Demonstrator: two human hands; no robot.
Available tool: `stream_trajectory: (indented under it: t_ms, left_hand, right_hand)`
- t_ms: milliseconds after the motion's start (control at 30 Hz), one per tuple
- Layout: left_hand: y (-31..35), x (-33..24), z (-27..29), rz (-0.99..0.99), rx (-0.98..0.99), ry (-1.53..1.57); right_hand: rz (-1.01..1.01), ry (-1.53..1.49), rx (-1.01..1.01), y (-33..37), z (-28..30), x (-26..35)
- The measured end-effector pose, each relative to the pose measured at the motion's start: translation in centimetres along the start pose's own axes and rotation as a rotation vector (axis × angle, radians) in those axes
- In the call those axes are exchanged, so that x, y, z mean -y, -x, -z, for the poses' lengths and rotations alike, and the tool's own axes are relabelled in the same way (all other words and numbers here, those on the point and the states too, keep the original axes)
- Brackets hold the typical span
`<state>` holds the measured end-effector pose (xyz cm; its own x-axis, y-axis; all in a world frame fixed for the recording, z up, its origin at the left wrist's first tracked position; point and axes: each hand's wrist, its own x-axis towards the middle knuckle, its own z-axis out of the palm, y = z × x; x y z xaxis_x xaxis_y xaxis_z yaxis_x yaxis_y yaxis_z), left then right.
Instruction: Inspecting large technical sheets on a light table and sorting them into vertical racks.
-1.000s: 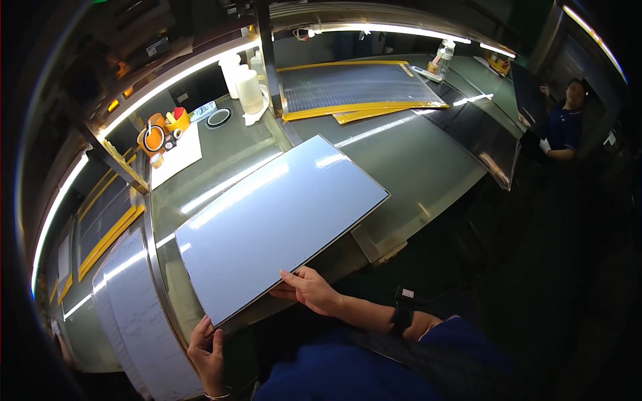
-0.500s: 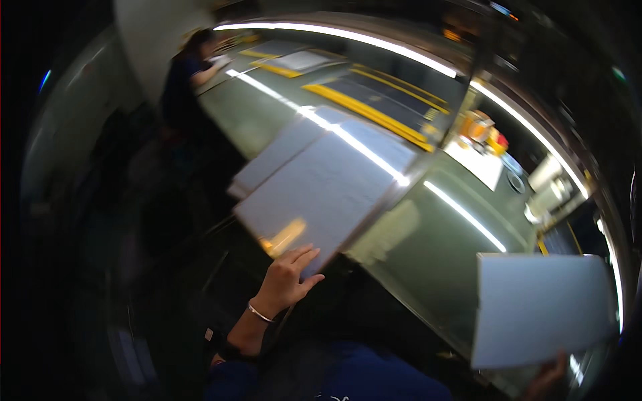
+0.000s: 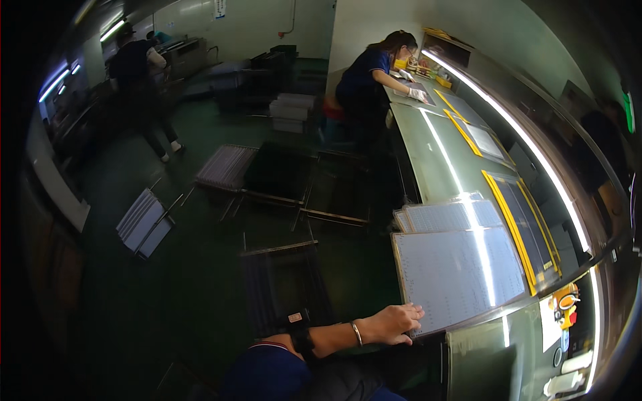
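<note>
My left hand (image 3: 394, 324), with a bracelet at its wrist, rests on the near corner of a large white panel (image 3: 461, 271). Its fingers lie on the panel's edge and the thumb stands apart from them. Faint rows of small marks cover the panel, and a bright strip of lamp light reflects across it. More white panels (image 3: 448, 217) stick out from behind it on the green worktop (image 3: 438, 160). Neither my right hand nor the panel it held is in this view.
Yellow-edged dark frames (image 3: 525, 230) lie along the worktop's far side. A co-worker in gloves (image 3: 364, 77) leans over its far end. Metal racks (image 3: 227, 167) and a slotted stand of white panels (image 3: 147, 224) are on the floor. Another person (image 3: 134, 63) stands farther back.
The view has swung left, bringing the floor, racks and a second person into sight. My right hand and its white panel have left the view. My left hand stays at the stack's corner.
</note>
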<state>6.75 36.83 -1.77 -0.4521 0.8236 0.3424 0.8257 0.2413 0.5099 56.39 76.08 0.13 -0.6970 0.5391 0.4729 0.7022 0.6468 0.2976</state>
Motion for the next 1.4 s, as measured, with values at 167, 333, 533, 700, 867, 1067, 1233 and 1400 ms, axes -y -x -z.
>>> stream_trajectory:
  t_ms: [167,333,533,700,867,1067,1233,1400]
  left_hand:
    - [-0.4,0.1,0.5,0.034,0.020,0.044]
    - [0.0,-0.6,0.4,0.092,0.018,-0.008]
    - [-0.6,-1.4,-1.0,-0.021,-0.049,-0.328]
    - [-0.3,-0.4,1.6,-0.101,-0.035,-0.159]
    - [-0.9,-0.7,2.0,-0.152,0.026,-0.174]
    - [-1.3,0.0,-0.5,-0.322,-0.138,-0.110]
    - [-2.1,1.9,1.6,0.009,-0.433,0.188]
    - [-7.4,0.3,6.7,0.085,-0.599,0.060]
  right_hand:
    - [0.075,-0.214,0.385,2.5,-1.4,4.2]
    - [-0.062,-0.431,0.611,-7.2,4.9,11.3]
    - [0.446,-1.038,0.232,-24.5,1.2,22.6]
    - [0.563,-1.092,0.439,-32.7,-2.3,35.5]
    - [0.543,-0.911,0.313,-32.2,-6.0,38.7]
    - [0.502,-0.972,0.363,-30.8,-6.1,36.3]
    - [0.569,-0.985,0.497,-30.8,-4.7,35.9]
    - [0.685,-0.860,0.336,-29.8,-5.3,36.2]
